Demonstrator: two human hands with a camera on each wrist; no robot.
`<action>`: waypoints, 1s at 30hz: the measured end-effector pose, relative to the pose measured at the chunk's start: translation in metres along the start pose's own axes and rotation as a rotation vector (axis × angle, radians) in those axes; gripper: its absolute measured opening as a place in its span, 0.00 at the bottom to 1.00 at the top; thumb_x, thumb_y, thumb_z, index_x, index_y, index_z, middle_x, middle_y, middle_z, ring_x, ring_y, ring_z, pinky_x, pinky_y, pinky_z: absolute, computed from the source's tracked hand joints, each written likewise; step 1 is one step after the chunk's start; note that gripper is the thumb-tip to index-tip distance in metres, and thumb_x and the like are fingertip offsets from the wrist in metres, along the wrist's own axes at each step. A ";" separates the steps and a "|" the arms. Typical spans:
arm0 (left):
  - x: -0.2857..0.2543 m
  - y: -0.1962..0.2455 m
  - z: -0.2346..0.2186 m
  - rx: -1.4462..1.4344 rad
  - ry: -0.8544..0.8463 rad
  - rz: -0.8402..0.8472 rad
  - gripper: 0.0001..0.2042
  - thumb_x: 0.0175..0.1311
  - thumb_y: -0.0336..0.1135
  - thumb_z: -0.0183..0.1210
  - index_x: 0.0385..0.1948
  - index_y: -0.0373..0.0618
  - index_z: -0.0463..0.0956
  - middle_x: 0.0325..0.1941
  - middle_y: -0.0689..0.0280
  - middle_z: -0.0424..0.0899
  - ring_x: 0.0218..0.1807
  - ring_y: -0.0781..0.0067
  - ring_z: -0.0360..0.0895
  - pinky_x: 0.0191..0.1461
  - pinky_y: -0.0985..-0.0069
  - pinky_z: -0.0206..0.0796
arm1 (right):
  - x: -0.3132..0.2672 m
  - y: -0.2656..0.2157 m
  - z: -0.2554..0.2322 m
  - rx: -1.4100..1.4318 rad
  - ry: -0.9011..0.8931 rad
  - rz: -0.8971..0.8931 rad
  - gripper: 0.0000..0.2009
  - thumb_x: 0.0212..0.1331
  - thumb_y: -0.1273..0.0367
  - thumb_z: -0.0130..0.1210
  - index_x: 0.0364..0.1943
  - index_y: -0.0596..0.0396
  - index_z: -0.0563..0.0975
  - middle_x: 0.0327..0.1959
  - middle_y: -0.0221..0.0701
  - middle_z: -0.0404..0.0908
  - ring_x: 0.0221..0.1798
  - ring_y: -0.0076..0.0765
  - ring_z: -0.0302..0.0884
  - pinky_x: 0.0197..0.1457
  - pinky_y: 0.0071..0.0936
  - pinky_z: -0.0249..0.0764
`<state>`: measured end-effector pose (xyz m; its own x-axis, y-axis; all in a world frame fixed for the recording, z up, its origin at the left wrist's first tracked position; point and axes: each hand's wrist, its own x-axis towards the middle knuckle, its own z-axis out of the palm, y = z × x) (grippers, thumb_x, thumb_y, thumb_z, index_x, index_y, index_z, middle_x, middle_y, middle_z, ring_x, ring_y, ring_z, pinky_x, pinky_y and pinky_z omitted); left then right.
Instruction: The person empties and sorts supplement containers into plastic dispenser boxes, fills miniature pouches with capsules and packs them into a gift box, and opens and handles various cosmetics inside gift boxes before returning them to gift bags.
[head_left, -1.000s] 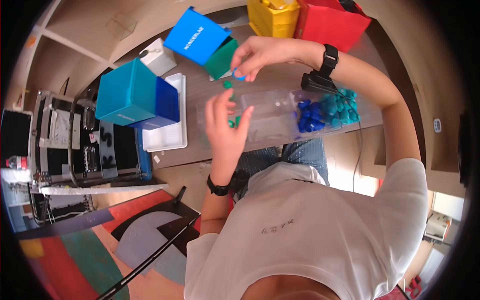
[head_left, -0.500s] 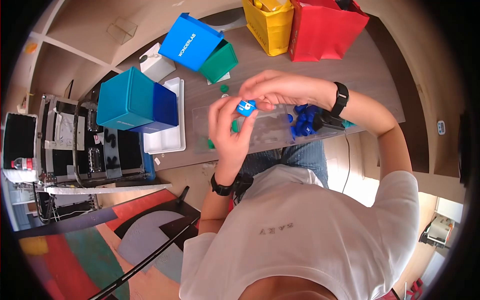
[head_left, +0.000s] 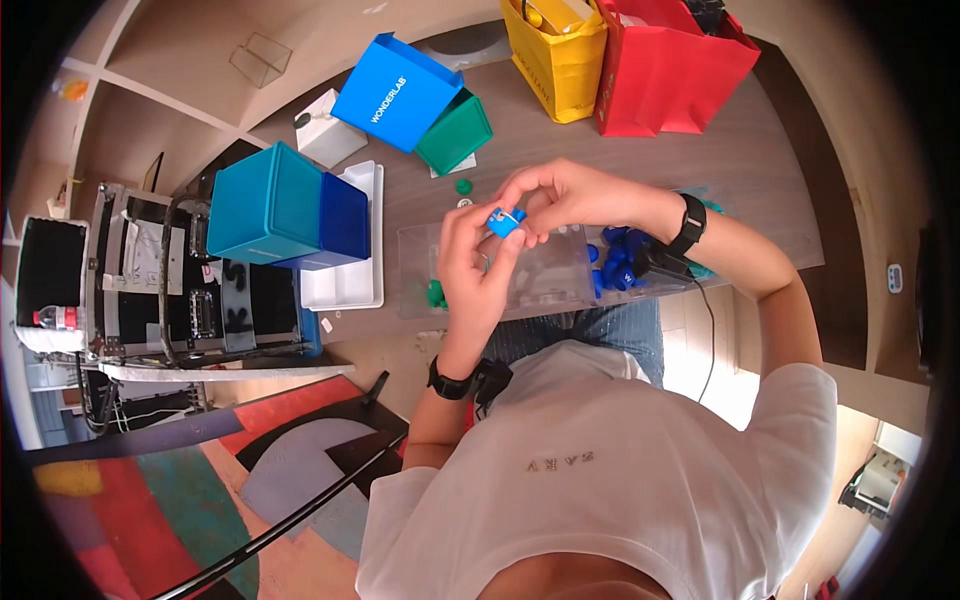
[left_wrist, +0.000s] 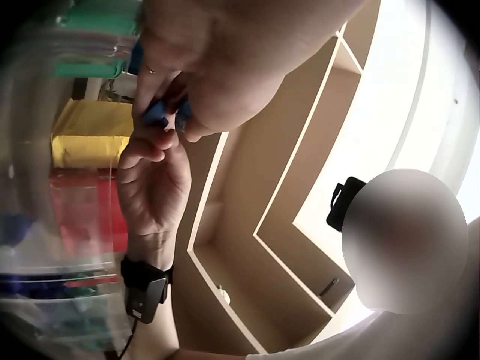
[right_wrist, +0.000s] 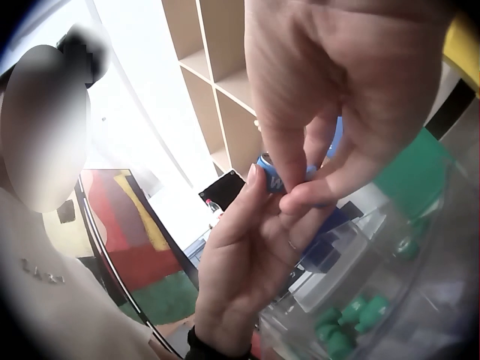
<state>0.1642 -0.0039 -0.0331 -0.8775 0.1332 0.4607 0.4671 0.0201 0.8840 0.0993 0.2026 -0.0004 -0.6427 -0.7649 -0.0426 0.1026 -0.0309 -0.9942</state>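
Above a clear compartmented tray [head_left: 548,288], both hands meet at a small blue container [head_left: 503,224]. A white letter W shows on that container [right_wrist: 274,181] in the right wrist view. My left hand [head_left: 474,268] holds it between thumb and fingers. From the other side, my right hand [head_left: 585,196] pinches it with thumb and fingertips, which cover part of it. Small green containers [head_left: 437,294] lie in the tray's left compartment, partly behind the left hand. Dark blue ones [head_left: 622,262] fill a compartment at the right, near the right wrist.
A green piece [head_left: 463,187] lies on the table behind the hands. A blue box [head_left: 395,95] leans by a green box [head_left: 455,130]. Left stand a teal box [head_left: 262,205] and dark blue box [head_left: 343,220] on a white tray [head_left: 376,260]. Yellow [head_left: 560,75] and red [head_left: 670,85] bags stand behind.
My right hand has come down from the back of the table with the blue container to my left hand, whose spread fingers have closed on it. Both hands now hold it together.
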 end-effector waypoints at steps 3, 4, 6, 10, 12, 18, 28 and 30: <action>0.001 0.001 -0.002 -0.126 -0.022 -0.062 0.15 0.71 0.26 0.63 0.56 0.34 0.76 0.60 0.60 0.73 0.59 0.68 0.79 0.60 0.70 0.77 | 0.000 -0.001 -0.001 -0.034 0.043 0.095 0.14 0.66 0.77 0.60 0.55 0.62 0.78 0.51 0.34 0.83 0.39 0.26 0.84 0.46 0.25 0.81; 0.003 0.000 -0.003 -0.151 -0.034 -0.065 0.14 0.72 0.27 0.62 0.56 0.34 0.76 0.61 0.60 0.74 0.59 0.68 0.79 0.60 0.70 0.76 | 0.000 -0.001 0.000 -0.018 0.063 0.061 0.13 0.67 0.76 0.60 0.54 0.62 0.77 0.51 0.34 0.83 0.38 0.26 0.85 0.44 0.24 0.81; 0.003 -0.006 -0.004 -0.207 -0.010 -0.105 0.14 0.73 0.27 0.61 0.57 0.34 0.76 0.61 0.59 0.74 0.59 0.69 0.79 0.60 0.71 0.76 | 0.000 0.000 -0.002 -0.002 0.082 0.026 0.13 0.68 0.76 0.60 0.54 0.62 0.77 0.50 0.35 0.82 0.37 0.26 0.85 0.42 0.24 0.81; 0.003 0.000 -0.004 -0.310 0.060 -0.264 0.18 0.69 0.22 0.63 0.59 0.35 0.77 0.61 0.60 0.75 0.57 0.71 0.80 0.60 0.75 0.75 | 0.000 -0.001 -0.004 0.005 0.199 0.039 0.13 0.70 0.71 0.59 0.55 0.61 0.76 0.43 0.34 0.83 0.36 0.27 0.85 0.38 0.24 0.81; 0.003 -0.007 -0.007 -0.242 0.042 -0.251 0.19 0.68 0.22 0.64 0.60 0.35 0.77 0.59 0.61 0.77 0.56 0.72 0.80 0.58 0.76 0.75 | -0.003 -0.007 -0.004 -0.006 0.244 0.036 0.14 0.71 0.69 0.59 0.56 0.60 0.76 0.41 0.33 0.84 0.35 0.27 0.85 0.37 0.24 0.81; 0.003 -0.002 -0.002 -0.121 -0.036 -0.249 0.20 0.67 0.23 0.66 0.60 0.34 0.77 0.56 0.64 0.79 0.51 0.76 0.80 0.53 0.78 0.74 | -0.013 -0.030 0.007 -0.235 0.100 -0.002 0.17 0.74 0.67 0.56 0.63 0.50 0.77 0.27 0.21 0.77 0.27 0.15 0.73 0.29 0.18 0.69; 0.000 -0.002 -0.004 -0.343 -0.075 -0.355 0.17 0.70 0.25 0.65 0.57 0.33 0.76 0.49 0.63 0.85 0.49 0.79 0.81 0.53 0.79 0.74 | -0.011 -0.021 0.006 -0.309 -0.040 -0.032 0.13 0.72 0.66 0.60 0.57 0.49 0.80 0.25 0.21 0.75 0.25 0.15 0.70 0.28 0.19 0.66; 0.000 -0.003 -0.005 -0.336 -0.077 -0.355 0.16 0.70 0.25 0.65 0.57 0.33 0.76 0.49 0.63 0.85 0.49 0.79 0.81 0.53 0.79 0.74 | -0.011 -0.020 0.005 -0.261 -0.041 -0.044 0.12 0.72 0.66 0.60 0.55 0.51 0.80 0.25 0.21 0.75 0.25 0.15 0.70 0.27 0.19 0.66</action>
<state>0.1622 -0.0090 -0.0355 -0.9596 0.2494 0.1301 0.0685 -0.2414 0.9680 0.1078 0.2086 0.0203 -0.6102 -0.7922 0.0004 -0.1281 0.0982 -0.9869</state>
